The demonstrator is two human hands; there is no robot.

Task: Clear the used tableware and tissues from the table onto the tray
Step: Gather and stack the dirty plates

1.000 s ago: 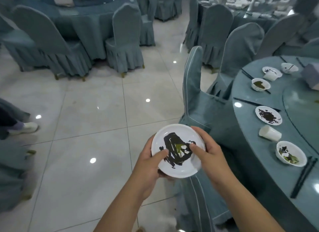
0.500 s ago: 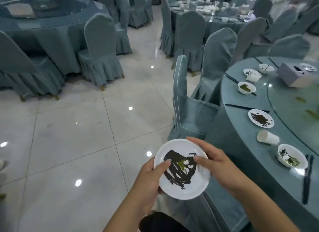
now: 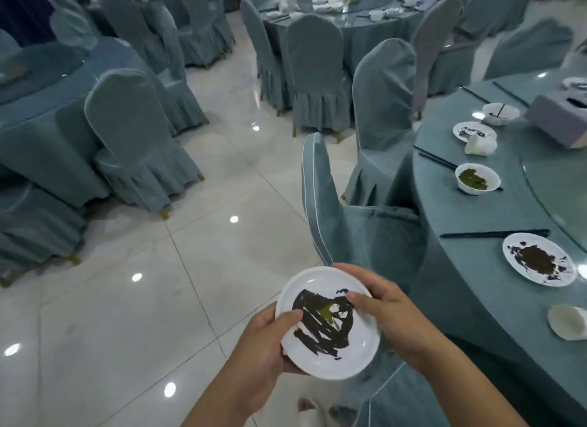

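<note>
My left hand (image 3: pixel 263 347) and right hand (image 3: pixel 390 315) grip the smeared plate (image 3: pixel 327 344), a covered chair (image 3: pixel 359 233) standing between me and the cluttered table (image 3: pixel 460 268), glossy tiles (image 3: pixel 158 283) below.

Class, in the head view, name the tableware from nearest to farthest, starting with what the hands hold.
Held plate → cup → stained plate → chopsticks → green bowl → far plate → far bowl

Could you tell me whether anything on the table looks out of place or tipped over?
Yes: the small white cup lies on its side on the blue-clothed round table, nearer than the brown-smeared white plate.
</note>
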